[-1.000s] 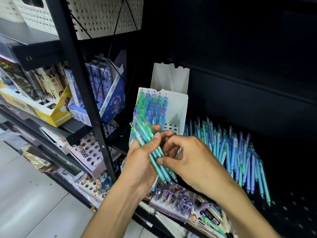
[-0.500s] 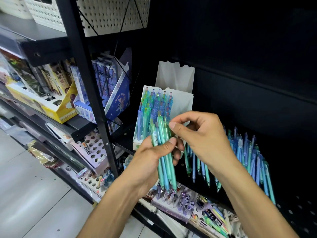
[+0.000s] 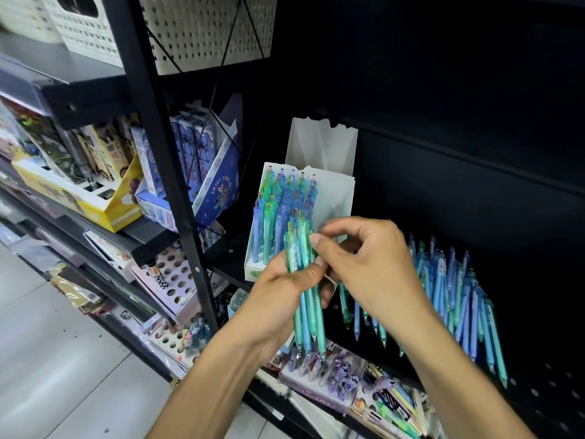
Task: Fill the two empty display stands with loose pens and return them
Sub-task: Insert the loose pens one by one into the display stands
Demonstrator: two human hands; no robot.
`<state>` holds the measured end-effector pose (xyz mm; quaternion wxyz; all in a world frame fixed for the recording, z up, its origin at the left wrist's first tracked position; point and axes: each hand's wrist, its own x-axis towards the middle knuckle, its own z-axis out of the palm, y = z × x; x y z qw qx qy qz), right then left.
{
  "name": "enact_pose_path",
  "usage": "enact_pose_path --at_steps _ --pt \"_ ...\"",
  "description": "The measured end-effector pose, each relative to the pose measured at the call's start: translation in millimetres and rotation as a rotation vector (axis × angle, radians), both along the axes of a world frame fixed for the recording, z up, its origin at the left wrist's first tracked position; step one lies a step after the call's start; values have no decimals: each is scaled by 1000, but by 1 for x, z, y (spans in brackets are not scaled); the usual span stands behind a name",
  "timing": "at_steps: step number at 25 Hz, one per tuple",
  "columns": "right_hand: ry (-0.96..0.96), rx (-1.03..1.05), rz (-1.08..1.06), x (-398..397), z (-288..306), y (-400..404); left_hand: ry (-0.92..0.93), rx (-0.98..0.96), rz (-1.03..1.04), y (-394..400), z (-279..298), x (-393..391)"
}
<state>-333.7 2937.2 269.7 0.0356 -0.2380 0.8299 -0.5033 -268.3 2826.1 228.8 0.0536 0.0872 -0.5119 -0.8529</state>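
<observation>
Blue box (image 3: 218, 188) printed "ENJOY TIME", pen (image 3: 294, 251) barcode label perhaps, unreadable

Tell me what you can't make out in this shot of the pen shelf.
Head view only:
- Second stand: its holes are hidden behind the front display stand.
- Front stand's lower right rows: covered by the right hand and the pen bundle the left hand grips.
- Loose pens: partly behind the right forearm; count unclear.
- Pen label print: too small.
</observation>
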Motion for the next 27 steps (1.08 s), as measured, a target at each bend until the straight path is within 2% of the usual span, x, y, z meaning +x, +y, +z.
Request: enact_pose_path --at_steps 2,5,7,8,10,12,15,17,19,21,23,27 --pt "122 116 7 4 0 2 -20 -22 12 1 0 -1" --pt "208 161 -39 2 -3 4 -45 -61 0 5 -2 0" --pt "181 190 -48 2 -6 5 -52 -85 -2 9 -2 -1" --pt "87 158 -19 3 -6 6 -50 -83 -5 10 -2 -1" --pt "-150 -11 19 0 -4 7 -35 -74 -31 9 0 -2" --pt "-242 -157 -14 -8 -1 10 -25 -71 -23 5 -1 -4" --pt "-212 -329 -79 -21 11 15 -51 -59 98 -2 -6 -6" --pt "-169 -526 -117 -28 22 19 -59 -108 207 -8 -13 -4" --pt "-19 -678 -177 -33 30 21 -58 -163 313 -14 -18 -2" --pt "205 -628 -228 -41 28 15 -51 -127 380 -19 -19 -1" --pt "331 -451 -232 -53 15 1 -37 -19 398 -22 -16 -1" --pt "322 -229 -176 -77 -16 -26 6 146 338 -23 -12 -2"
